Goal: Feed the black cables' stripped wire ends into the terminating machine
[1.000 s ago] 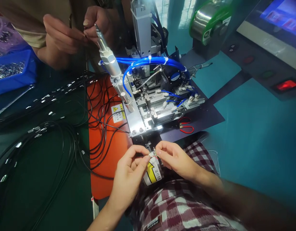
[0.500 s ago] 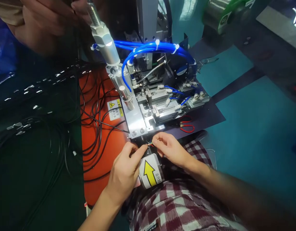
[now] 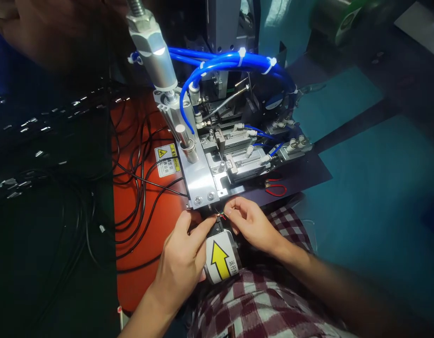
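Thin coloured wires [image 3: 221,215], some red and green among them, lie between my two hands at the front of the machine. My left hand [image 3: 183,251] pinches them from the left with thumb and index finger. From the right, my right hand [image 3: 250,221] holds their loose ends in a pinch, its other fingers curled. Just below sits a rounded part bearing a white label with a yellow arrow [image 3: 220,260]. The shiny metal plate [image 3: 201,180] of the machine is right beyond my fingertips. Exactly how the wires run inside the fingers is hidden.
Black cables [image 3: 139,188] trail over an orange surface [image 3: 128,281] at left. A metal cylinder [image 3: 151,51] and blue air hoses [image 3: 231,58] rise above the machine. Red-handled pliers [image 3: 276,189] lie on the right. A blurred hand [image 3: 55,33] shows at top left.
The view has shifted slightly, so the machine looks a little larger. My fingers stay pinched on the wires, whose coloured ends have changed angle a little.
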Available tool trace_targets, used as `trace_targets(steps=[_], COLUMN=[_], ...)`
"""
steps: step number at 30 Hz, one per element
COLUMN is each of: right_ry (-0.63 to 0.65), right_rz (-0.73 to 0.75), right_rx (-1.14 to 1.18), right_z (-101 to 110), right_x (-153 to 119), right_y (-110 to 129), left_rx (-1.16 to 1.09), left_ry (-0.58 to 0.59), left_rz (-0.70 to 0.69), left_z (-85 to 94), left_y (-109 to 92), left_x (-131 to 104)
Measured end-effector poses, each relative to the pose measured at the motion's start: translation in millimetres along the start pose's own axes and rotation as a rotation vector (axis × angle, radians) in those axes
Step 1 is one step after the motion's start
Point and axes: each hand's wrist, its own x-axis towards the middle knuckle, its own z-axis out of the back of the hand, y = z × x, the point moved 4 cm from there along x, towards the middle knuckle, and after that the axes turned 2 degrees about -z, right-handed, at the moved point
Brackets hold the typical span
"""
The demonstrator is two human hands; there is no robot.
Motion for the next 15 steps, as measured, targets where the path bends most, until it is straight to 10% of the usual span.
trace_targets(steps=[15], right_ry=[-0.030], right_rz=[0.017], right_rx=[0.007], right_z=[-0.6], right_x=[-1.5], right_y=[-8.0], left_rx=[0.021], left_ry=[-0.002], left_rz=[0.003], left_z=[-1.0], left_y=[-0.9], left_x=[-0.5])
